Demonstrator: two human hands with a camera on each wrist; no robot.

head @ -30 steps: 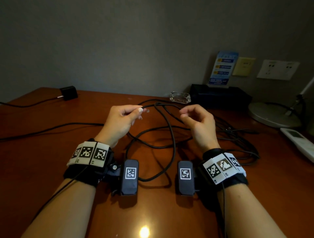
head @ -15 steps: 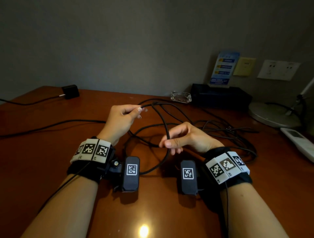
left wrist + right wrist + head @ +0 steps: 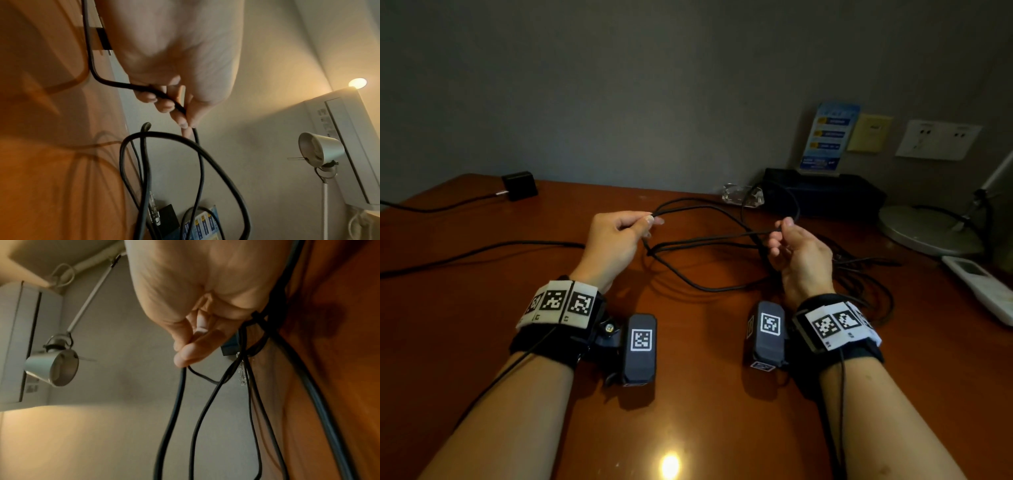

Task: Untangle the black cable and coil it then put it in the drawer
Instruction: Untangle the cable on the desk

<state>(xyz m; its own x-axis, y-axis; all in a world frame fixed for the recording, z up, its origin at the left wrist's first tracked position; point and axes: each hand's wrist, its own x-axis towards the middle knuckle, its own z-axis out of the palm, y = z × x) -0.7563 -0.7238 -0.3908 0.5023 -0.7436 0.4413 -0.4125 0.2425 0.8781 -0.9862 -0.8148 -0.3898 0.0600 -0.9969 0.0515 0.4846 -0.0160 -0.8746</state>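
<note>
Untangling is underway: left hand (image 3: pixel 616 240) and right hand (image 3: pixel 799 253) are each pinching the black cable (image 3: pixel 709 236), which next needs its crossed loops separating.

- Head view looks forward and down from above the wooden desk (image 3: pixel 698 394), taking in both forearms and the back wall
- Each wrist view sits close under its palm, tilted sideways, looking along the fingers
- Both wrist views share the lamp (image 3: pixel 320 149) (image 3: pixel 53 369) and black cable (image 3: pixel 688 284) (image 3: pixel 205 155) (image 3: pixel 176 410)
</note>
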